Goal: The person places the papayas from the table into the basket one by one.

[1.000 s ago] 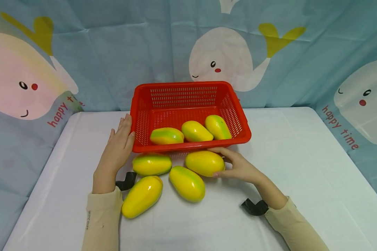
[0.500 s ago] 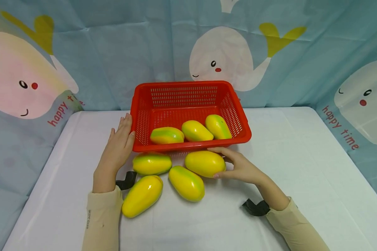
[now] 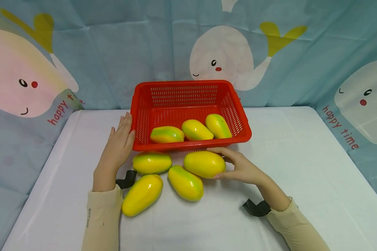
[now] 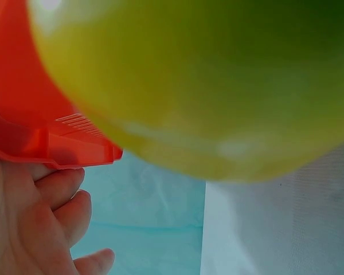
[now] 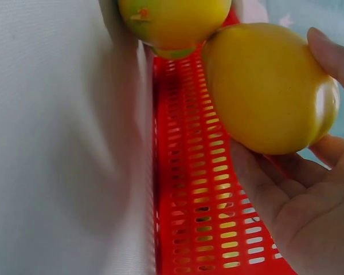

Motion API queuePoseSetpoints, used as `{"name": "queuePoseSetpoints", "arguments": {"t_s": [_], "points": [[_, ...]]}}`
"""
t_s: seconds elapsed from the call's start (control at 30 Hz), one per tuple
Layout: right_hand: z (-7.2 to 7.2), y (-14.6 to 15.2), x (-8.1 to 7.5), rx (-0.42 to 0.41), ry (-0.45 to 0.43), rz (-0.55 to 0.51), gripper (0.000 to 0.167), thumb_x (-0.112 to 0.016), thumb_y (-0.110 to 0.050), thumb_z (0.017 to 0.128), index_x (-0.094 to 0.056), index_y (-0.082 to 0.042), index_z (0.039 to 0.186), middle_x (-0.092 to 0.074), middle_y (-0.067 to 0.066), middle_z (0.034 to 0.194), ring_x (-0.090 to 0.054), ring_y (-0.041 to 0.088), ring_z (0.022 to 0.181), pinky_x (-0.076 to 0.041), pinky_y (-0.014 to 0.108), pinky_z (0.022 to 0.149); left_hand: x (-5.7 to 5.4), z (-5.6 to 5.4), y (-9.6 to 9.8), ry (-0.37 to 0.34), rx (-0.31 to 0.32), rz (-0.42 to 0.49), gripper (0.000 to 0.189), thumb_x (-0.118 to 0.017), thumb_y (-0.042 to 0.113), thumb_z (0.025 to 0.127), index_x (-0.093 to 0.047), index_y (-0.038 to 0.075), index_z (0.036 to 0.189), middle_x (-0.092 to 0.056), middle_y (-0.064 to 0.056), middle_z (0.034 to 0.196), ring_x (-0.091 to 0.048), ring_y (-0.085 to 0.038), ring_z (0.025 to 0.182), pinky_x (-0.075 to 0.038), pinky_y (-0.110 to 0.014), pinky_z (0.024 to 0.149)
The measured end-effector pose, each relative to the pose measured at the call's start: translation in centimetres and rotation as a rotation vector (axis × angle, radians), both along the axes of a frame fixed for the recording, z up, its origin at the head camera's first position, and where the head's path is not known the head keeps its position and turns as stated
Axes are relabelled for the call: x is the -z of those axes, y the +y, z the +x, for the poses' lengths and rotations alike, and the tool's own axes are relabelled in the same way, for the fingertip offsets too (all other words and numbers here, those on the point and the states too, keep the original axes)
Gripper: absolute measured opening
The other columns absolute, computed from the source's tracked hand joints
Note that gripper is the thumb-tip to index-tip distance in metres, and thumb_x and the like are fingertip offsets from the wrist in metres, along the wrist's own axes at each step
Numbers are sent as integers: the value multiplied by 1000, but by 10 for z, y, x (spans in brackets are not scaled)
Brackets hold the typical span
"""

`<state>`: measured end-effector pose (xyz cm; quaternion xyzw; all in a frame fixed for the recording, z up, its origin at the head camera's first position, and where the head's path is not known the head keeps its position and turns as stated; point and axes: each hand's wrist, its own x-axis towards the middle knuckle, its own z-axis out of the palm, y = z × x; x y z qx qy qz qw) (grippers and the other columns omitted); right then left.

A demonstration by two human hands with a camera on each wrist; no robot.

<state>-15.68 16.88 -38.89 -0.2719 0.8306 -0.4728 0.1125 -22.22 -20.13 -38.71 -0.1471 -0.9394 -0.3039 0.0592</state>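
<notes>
My right hand grips a yellow mango by its right end, thumb in front and fingers behind, just before the red plastic basket. In the right wrist view the mango sits between thumb and fingers, close to the basket's slotted wall. My left hand lies with straight fingers along the basket's left side. Three yellow-green mangoes rest inside the basket along its front wall, the middle one slanting. A large mango fills the top of the left wrist view.
In front of the basket lie a green-topped mango, a slanted mango beside the left sleeve and another mango near the held one. A white cloth covers the table. A blue whale-print curtain hangs behind.
The held mango has shifted very slightly left, and the mango in front of it has slid a little left too. The left hand stays at the basket's side.
</notes>
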Motion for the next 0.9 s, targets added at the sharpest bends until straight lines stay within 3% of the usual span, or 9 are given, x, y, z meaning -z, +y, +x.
{"name": "queuePoseSetpoints", "arguments": {"t_s": [0.37, 0.6, 0.9], "points": [[3, 0, -8, -17, 13, -28, 68, -78, -15, 77, -47, -13, 137, -50, -2, 135, -49, 19, 117, -40, 47, 100, 0, 0, 0, -11, -5, -7, 57, -32, 25, 102, -11, 6, 151, -10, -9, 157, -8, -28, 143, -1, -58, 111], [2, 3, -14, -24, 37, -59, 69, -78, -11, 77, -47, -14, 138, -50, -2, 134, -49, 19, 117, -41, 37, 101, 0, -1, -1, 6, 9, 1, 56, -30, 26, 102, -12, 3, 151, -11, -11, 156, -8, -29, 143, -2, -59, 110], [-6, 6, -22, -59, 73, -140, 68, -75, -1, 77, -45, -7, 138, -49, 5, 136, -48, 19, 118, -40, 30, 101, 0, 0, -1, 3, 12, 1, 56, -30, 24, 102, -11, 3, 151, -11, -11, 156, -8, -29, 143, -4, -60, 110]]}}
